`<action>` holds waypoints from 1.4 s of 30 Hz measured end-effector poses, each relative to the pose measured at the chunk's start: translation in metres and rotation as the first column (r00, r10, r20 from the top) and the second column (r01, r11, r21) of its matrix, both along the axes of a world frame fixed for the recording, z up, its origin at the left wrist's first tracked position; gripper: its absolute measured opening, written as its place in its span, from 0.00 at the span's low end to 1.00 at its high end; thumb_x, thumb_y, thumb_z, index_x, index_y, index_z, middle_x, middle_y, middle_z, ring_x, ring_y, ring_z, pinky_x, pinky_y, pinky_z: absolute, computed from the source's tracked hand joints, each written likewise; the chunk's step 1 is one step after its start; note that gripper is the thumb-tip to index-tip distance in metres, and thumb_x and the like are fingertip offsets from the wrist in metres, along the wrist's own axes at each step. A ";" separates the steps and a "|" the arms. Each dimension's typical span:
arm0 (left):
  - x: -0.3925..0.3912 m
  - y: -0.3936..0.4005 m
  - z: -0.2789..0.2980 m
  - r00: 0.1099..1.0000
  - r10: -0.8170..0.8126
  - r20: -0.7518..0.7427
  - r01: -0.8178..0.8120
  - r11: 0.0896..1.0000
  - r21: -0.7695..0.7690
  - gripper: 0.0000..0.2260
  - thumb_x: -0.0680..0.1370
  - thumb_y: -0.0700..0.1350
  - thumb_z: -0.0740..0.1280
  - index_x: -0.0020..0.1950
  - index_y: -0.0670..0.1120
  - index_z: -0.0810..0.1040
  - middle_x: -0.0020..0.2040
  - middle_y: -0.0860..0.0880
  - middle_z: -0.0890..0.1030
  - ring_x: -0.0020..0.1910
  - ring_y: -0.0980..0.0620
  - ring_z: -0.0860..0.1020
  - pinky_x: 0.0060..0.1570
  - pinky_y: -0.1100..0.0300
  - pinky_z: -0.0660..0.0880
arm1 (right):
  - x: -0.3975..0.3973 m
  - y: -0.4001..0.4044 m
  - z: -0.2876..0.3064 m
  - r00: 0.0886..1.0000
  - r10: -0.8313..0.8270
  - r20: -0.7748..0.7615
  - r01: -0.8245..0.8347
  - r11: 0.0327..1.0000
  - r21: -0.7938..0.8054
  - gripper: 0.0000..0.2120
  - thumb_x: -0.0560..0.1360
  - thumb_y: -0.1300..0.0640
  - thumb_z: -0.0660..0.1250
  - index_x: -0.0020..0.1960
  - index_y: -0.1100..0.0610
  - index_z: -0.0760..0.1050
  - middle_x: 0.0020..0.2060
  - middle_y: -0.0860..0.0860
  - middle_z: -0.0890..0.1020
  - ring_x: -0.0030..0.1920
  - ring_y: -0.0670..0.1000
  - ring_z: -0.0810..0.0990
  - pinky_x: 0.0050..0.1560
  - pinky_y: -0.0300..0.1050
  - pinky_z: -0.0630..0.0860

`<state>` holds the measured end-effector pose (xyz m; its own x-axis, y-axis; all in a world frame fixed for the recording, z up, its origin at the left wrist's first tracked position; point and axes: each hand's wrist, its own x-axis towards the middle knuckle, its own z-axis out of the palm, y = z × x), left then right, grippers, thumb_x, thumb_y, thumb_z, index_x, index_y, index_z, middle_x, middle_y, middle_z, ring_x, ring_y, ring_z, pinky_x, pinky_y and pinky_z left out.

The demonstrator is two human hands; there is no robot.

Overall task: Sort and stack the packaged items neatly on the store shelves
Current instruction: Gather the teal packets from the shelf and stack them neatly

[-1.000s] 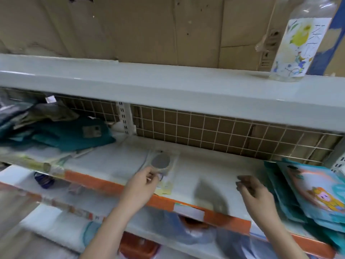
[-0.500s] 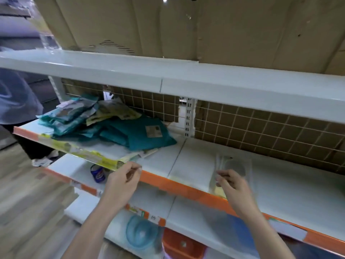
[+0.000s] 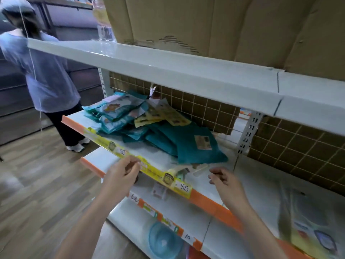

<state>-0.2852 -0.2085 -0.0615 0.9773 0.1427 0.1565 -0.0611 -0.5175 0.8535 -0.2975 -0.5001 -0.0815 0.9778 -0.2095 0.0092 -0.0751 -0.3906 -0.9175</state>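
A loose heap of teal packets (image 3: 175,139) lies on the white middle shelf (image 3: 160,161), with lighter printed teal packets (image 3: 115,111) at its left and yellow packets (image 3: 164,114) on top. My left hand (image 3: 123,174) hovers at the shelf's yellow price strip (image 3: 149,169), fingers curled loosely, holding nothing. My right hand (image 3: 224,180) hangs over the shelf's front right of the heap, fingers bent and empty. A clear flat packet (image 3: 308,225) lies on the same shelf at the far right.
An upper white shelf (image 3: 168,71) overhangs, with cardboard boxes (image 3: 205,25) on it. A wire grid backs the shelf (image 3: 280,146). Lower shelves hold a blue round item (image 3: 164,240). A person in a light blue shirt (image 3: 41,71) stands at the left on the wooden floor.
The view has swung left, bringing the teal heap to the middle. My right hand has let go of the clear packet, which now lies far right. Both hands have moved toward the heap.
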 end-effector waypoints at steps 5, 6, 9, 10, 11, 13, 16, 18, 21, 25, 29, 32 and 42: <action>0.062 0.035 0.007 0.999 0.041 0.021 -0.043 0.997 0.059 0.04 0.79 0.47 0.64 0.48 0.53 0.78 0.41 0.50 0.81 0.42 0.50 0.78 0.41 0.54 0.75 | 0.078 0.041 0.003 0.999 0.034 0.003 -0.034 0.999 -0.028 0.05 0.78 0.59 0.64 0.49 0.49 0.76 0.45 0.46 0.80 0.45 0.43 0.78 0.41 0.33 0.72; 0.074 0.043 0.009 0.998 0.058 0.024 -0.060 0.996 0.071 0.03 0.79 0.47 0.64 0.48 0.53 0.78 0.41 0.51 0.80 0.42 0.51 0.78 0.40 0.56 0.73 | 0.094 0.048 0.005 0.999 0.047 -0.002 -0.047 0.998 -0.043 0.05 0.78 0.58 0.63 0.51 0.50 0.76 0.45 0.44 0.79 0.45 0.40 0.77 0.41 0.32 0.71; 0.101 0.064 0.015 0.991 0.124 0.050 -0.127 0.989 0.077 0.03 0.78 0.45 0.64 0.48 0.53 0.77 0.40 0.53 0.79 0.39 0.56 0.75 0.37 0.61 0.69 | 0.131 0.065 0.012 0.995 0.100 0.012 -0.097 0.983 -0.153 0.06 0.79 0.57 0.62 0.54 0.51 0.75 0.46 0.41 0.77 0.46 0.40 0.75 0.42 0.27 0.67; 0.110 0.070 0.016 0.987 0.152 0.049 -0.155 0.986 0.065 0.03 0.78 0.45 0.64 0.49 0.52 0.77 0.41 0.52 0.79 0.40 0.57 0.75 0.37 0.60 0.68 | 0.143 0.069 0.014 0.994 0.108 0.018 -0.103 0.976 -0.193 0.06 0.79 0.57 0.62 0.54 0.50 0.75 0.47 0.41 0.76 0.48 0.41 0.75 0.42 0.27 0.66; 0.120 0.077 0.017 0.982 0.185 0.044 -0.188 0.981 0.054 0.04 0.78 0.45 0.64 0.50 0.50 0.78 0.42 0.52 0.79 0.41 0.55 0.75 0.39 0.59 0.68 | 0.152 0.074 0.017 0.994 0.108 0.020 -0.101 0.972 -0.213 0.06 0.79 0.55 0.62 0.54 0.50 0.75 0.47 0.42 0.77 0.49 0.42 0.75 0.41 0.28 0.65; 0.140 0.088 0.017 0.971 0.234 0.039 -0.236 0.971 0.045 0.06 0.78 0.46 0.64 0.53 0.48 0.78 0.46 0.50 0.80 0.45 0.51 0.77 0.43 0.58 0.69 | 0.168 0.081 0.022 0.996 0.082 0.019 -0.074 0.962 -0.263 0.07 0.79 0.53 0.61 0.55 0.49 0.75 0.46 0.43 0.77 0.46 0.44 0.75 0.38 0.32 0.66; 0.178 0.105 0.014 0.964 0.264 0.029 -0.265 0.960 0.084 0.13 0.78 0.50 0.64 0.58 0.46 0.77 0.53 0.47 0.80 0.53 0.48 0.77 0.51 0.53 0.73 | 0.191 0.088 0.027 0.999 0.032 0.013 -0.025 0.930 -0.367 0.07 0.79 0.50 0.60 0.54 0.48 0.74 0.45 0.43 0.76 0.41 0.42 0.73 0.37 0.38 0.65; 0.206 0.116 0.011 0.961 0.275 0.013 -0.275 0.955 0.114 0.16 0.77 0.53 0.64 0.61 0.45 0.76 0.58 0.47 0.79 0.55 0.47 0.76 0.55 0.51 0.72 | 0.204 0.094 0.030 1.000 0.002 -0.002 -0.003 0.938 -0.347 0.07 0.80 0.47 0.58 0.53 0.47 0.73 0.46 0.44 0.75 0.41 0.42 0.72 0.36 0.35 0.65; 0.249 0.132 0.009 0.958 0.287 -0.029 -0.273 0.935 0.225 0.19 0.77 0.58 0.62 0.63 0.48 0.74 0.60 0.46 0.77 0.60 0.44 0.73 0.56 0.49 0.70 | 0.223 0.103 0.033 0.999 -0.036 0.011 0.038 0.951 -0.307 0.14 0.80 0.46 0.56 0.59 0.51 0.74 0.51 0.48 0.77 0.48 0.46 0.73 0.41 0.41 0.67; 0.300 0.157 0.006 0.965 0.245 -0.094 -0.196 0.910 0.366 0.23 0.77 0.61 0.60 0.65 0.48 0.73 0.63 0.41 0.74 0.65 0.41 0.68 0.60 0.48 0.65 | 0.254 0.123 0.037 0.999 -0.048 -0.011 0.041 0.930 -0.366 0.18 0.77 0.47 0.64 0.65 0.53 0.72 0.58 0.51 0.77 0.54 0.50 0.74 0.50 0.42 0.68; 0.343 0.191 -0.002 0.969 0.180 -0.171 -0.082 0.883 0.463 0.29 0.75 0.66 0.60 0.67 0.47 0.71 0.67 0.42 0.72 0.68 0.42 0.65 0.63 0.47 0.64 | 0.282 0.148 0.025 0.979 -0.025 -0.200 -0.058 0.914 -0.400 0.34 0.72 0.57 0.69 0.75 0.49 0.59 0.70 0.49 0.68 0.69 0.51 0.68 0.62 0.41 0.65; 0.373 0.212 -0.008 0.960 0.121 -0.253 0.025 0.860 0.509 0.33 0.72 0.70 0.60 0.66 0.46 0.71 0.68 0.43 0.71 0.68 0.42 0.65 0.64 0.47 0.63 | 0.297 0.159 0.013 0.958 -0.139 -0.251 0.007 0.887 -0.462 0.32 0.76 0.58 0.64 0.76 0.46 0.57 0.75 0.51 0.62 0.73 0.54 0.63 0.71 0.46 0.62; 0.421 0.228 -0.017 0.953 0.042 -0.301 0.097 0.896 0.433 0.41 0.62 0.75 0.66 0.58 0.42 0.71 0.56 0.41 0.79 0.57 0.40 0.76 0.56 0.46 0.67 | 0.279 0.199 0.038 0.832 -0.555 0.014 0.436 0.636 -0.637 0.15 0.82 0.49 0.51 0.61 0.51 0.74 0.54 0.57 0.79 0.55 0.58 0.77 0.47 0.45 0.68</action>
